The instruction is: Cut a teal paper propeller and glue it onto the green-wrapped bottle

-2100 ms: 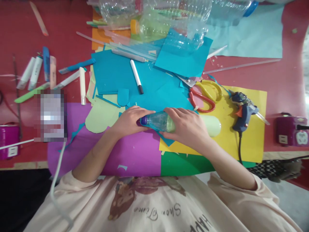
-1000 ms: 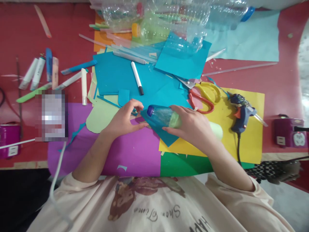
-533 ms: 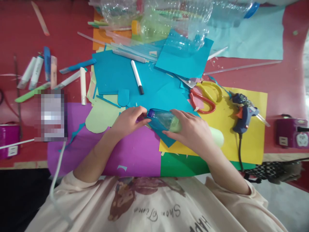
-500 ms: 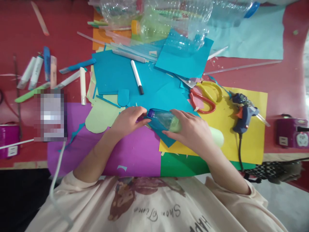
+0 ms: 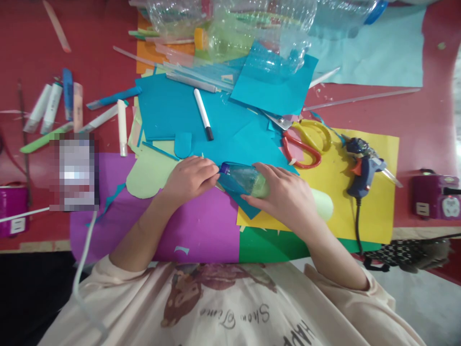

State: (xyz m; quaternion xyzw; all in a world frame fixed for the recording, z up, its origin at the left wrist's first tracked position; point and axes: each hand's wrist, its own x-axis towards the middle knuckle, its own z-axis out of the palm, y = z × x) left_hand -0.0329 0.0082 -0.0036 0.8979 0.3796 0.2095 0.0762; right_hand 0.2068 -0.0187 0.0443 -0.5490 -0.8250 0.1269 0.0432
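A clear plastic bottle [image 5: 239, 178] with a dark blue cap [image 5: 224, 168] lies on its side, its lower part wrapped in pale green paper [image 5: 323, 204]. My right hand [image 5: 286, 192] is wrapped over the bottle and holds it. Just left of the cap, my left hand [image 5: 194, 178] has its fingers pressed together; what they pinch, if anything, is hidden. Beneath the bottle is blue paper [image 5: 252, 211]. Scissors [image 5: 302, 151] with one red and one yellow handle lie beyond my right hand.
A glue gun [image 5: 361, 175] rests on yellow paper [image 5: 378, 216] at right. Several markers [image 5: 52, 108] and a blurred-out phone [image 5: 77, 175] lie at left. A black-tipped white marker [image 5: 203, 114] is on blue sheets. Large clear bottles [image 5: 266, 29] stand at the back.
The thumb and fingers of my left hand have closed together beside the cap. My right hand and the bottle have stayed nearly in place.
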